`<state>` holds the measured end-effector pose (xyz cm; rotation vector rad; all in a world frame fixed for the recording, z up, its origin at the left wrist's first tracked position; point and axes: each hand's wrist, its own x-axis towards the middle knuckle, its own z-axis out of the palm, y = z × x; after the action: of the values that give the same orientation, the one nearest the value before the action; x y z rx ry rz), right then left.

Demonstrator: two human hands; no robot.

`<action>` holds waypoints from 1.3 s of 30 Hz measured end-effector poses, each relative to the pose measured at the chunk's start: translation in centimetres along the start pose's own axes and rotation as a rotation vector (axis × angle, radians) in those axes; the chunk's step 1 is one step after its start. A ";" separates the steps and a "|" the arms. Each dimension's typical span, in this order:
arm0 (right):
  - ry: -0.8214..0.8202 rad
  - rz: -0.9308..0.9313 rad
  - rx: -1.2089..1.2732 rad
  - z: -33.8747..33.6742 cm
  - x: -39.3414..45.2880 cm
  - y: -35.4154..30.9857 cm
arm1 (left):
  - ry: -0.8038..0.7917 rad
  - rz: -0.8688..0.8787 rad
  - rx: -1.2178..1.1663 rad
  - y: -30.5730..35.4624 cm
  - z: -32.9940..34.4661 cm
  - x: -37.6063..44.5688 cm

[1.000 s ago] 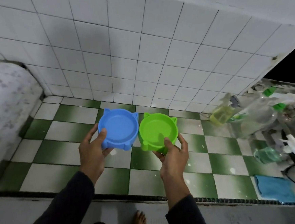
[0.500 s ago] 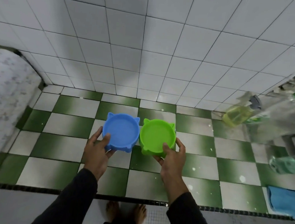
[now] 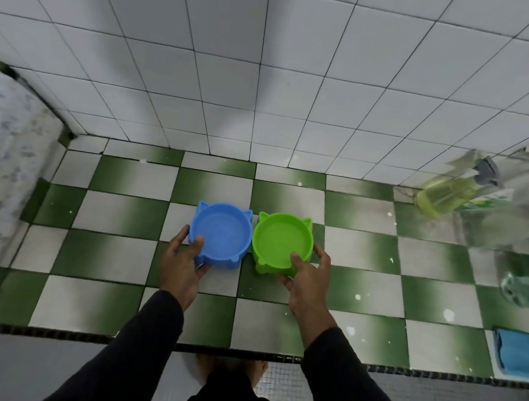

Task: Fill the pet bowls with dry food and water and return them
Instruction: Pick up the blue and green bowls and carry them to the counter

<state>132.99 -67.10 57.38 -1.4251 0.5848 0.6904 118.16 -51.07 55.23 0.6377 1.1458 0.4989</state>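
Two cat-eared pet bowls sit side by side over the green-and-white checkered counter (image 3: 120, 252). My left hand (image 3: 180, 265) grips the near rim of the blue bowl (image 3: 222, 233), thumb inside it. My right hand (image 3: 306, 276) grips the near rim of the green bowl (image 3: 280, 239), thumb over the edge. Both bowls look empty. They are low over the tiles; whether they touch the surface I cannot tell.
A white tiled wall (image 3: 267, 74) rises behind the counter. Blurred spray bottles stand at the right, one with yellow liquid (image 3: 444, 195) and one greenish (image 3: 525, 289). A blue cloth (image 3: 520, 353) lies at the right front. A patterned white surface (image 3: 3, 164) borders the left.
Both hands have lowered the two bowls toward the checkered counter, and the view has tilted further down.
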 end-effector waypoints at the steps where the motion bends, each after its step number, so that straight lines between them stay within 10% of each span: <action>1: 0.001 0.001 -0.004 0.1 0.2 0.1 | 0.006 -0.001 -0.005 -0.2 0.0 0.2; 14: 0.037 -0.054 -0.053 0.3 2.2 1.2 | 0.043 -0.022 0.019 -1.2 -0.1 1.4; 39: 0.172 -0.332 -0.703 -1.4 4.9 3.4 | 0.156 0.211 0.770 -0.7 0.8 1.5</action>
<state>133.90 -68.04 51.44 -2.1920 0.2191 0.5257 119.44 -50.75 53.92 1.4146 1.4284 0.2725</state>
